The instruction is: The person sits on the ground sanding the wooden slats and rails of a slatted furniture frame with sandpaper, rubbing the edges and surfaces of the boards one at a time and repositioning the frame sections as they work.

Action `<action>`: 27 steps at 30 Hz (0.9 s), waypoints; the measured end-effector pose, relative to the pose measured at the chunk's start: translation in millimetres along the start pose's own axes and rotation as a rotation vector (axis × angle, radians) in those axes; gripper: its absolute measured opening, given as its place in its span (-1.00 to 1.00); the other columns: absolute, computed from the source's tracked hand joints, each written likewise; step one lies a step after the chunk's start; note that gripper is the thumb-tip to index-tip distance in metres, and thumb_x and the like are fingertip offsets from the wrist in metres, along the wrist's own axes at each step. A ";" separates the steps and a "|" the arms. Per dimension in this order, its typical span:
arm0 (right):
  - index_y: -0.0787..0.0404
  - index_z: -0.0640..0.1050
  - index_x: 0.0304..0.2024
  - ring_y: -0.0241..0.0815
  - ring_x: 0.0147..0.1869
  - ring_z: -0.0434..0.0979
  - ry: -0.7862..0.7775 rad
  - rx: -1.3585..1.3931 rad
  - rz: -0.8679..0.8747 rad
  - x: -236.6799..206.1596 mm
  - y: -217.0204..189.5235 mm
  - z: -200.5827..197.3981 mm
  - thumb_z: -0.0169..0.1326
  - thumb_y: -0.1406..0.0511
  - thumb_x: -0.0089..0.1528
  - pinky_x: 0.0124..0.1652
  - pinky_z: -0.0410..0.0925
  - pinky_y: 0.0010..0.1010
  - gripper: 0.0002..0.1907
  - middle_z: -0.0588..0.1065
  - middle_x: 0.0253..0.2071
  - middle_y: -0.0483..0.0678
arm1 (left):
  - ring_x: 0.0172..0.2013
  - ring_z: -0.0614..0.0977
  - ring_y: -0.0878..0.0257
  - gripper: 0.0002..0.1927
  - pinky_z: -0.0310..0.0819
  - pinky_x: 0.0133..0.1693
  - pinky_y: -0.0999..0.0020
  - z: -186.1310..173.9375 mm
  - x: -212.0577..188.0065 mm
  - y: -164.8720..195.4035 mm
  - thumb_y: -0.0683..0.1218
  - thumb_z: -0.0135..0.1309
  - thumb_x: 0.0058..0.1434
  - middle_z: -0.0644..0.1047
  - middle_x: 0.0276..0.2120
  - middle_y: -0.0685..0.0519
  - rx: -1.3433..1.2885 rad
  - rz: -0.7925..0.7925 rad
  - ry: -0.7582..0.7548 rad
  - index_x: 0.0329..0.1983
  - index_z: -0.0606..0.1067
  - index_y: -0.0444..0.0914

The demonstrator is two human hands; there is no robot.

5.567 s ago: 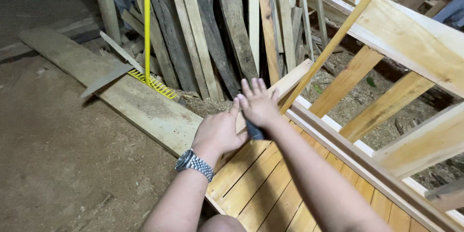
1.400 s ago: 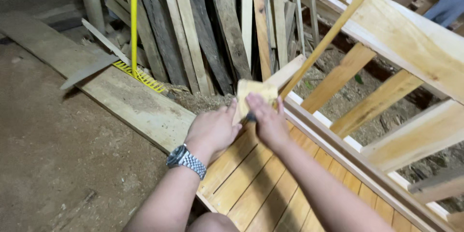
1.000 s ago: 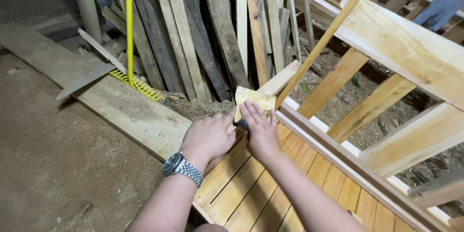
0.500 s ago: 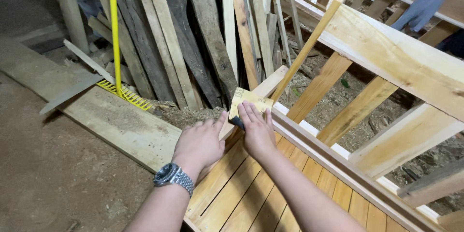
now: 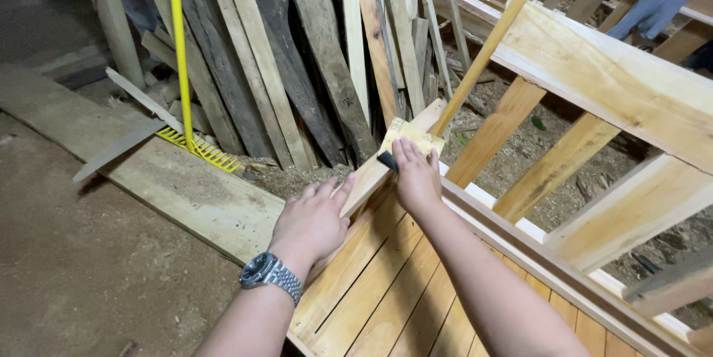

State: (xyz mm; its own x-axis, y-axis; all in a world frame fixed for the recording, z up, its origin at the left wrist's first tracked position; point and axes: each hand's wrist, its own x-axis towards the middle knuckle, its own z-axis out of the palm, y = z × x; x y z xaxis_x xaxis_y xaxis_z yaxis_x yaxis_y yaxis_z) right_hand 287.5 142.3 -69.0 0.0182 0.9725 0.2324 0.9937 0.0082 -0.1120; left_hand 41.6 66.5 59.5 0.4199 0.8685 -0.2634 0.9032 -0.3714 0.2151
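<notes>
The left hand (image 5: 316, 219) lies flat and open on the corner of a slatted wooden panel (image 5: 386, 290), with the fingers spread and the thumb against the edge of a pale board (image 5: 375, 171); it grips nothing. A metal watch (image 5: 269, 274) is on this wrist. The right hand (image 5: 416, 175) is also open, its fingers stretched over a yellowish sheet of sandpaper (image 5: 405, 134) which lies on the end of the same board. Under its fingers there is a small dark object (image 5: 387, 161); I cannot tell what it is.

A thin stick (image 5: 483, 56) leans up from this corner to a big wooden frame (image 5: 609, 82) on the right. Behind the hands, many old planks (image 5: 312, 52) stand against each other. A yellow rake (image 5: 182, 67) rests on a wide plank (image 5: 193, 193) on the dirt floor (image 5: 82, 268). A blue cloth (image 5: 657, 0) hangs on the frame.
</notes>
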 end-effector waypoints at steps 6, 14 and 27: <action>0.01 0.15 0.48 -0.22 0.56 0.05 -0.143 -0.078 -0.041 1.5 11.4 -19.8 -0.16 0.56 0.10 0.46 -0.28 0.13 -0.13 0.10 0.53 -0.14 | 0.43 0.18 0.11 -0.21 0.09 0.37 0.04 -7.3 2.2 3.8 0.08 -0.04 0.34 0.09 0.49 0.05 -0.028 -0.049 -0.070 0.57 -0.08 0.07; 0.08 0.23 0.48 -0.13 0.59 0.12 0.020 -0.059 0.031 24.3 8.0 3.4 -0.08 0.51 0.21 0.46 -0.13 0.11 -0.25 0.17 0.54 -0.06 | 0.43 0.17 0.08 -0.25 0.10 0.35 0.04 5.5 8.4 -2.9 0.04 -0.03 0.30 0.14 0.46 -0.03 0.048 0.029 0.065 0.53 0.02 -0.03; 0.07 0.27 0.44 -0.11 0.57 0.15 -0.016 -0.012 0.083 55.5 23.5 15.2 -0.12 0.43 0.28 0.42 -0.09 0.15 -0.37 0.20 0.52 -0.05 | 0.29 0.40 0.01 -0.22 0.34 0.24 0.06 -5.2 28.1 8.4 0.16 -0.04 0.31 0.24 0.42 -0.02 -0.060 -0.020 0.014 0.55 -0.02 0.06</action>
State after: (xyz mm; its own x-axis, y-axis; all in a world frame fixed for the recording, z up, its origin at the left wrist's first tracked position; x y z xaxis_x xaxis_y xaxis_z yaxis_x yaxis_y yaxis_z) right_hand 310.2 200.0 -73.5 0.0993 0.9732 0.2075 0.9900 -0.0757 -0.1190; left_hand 60.6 89.5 58.8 0.4005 0.8801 -0.2550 0.9041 -0.3343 0.2662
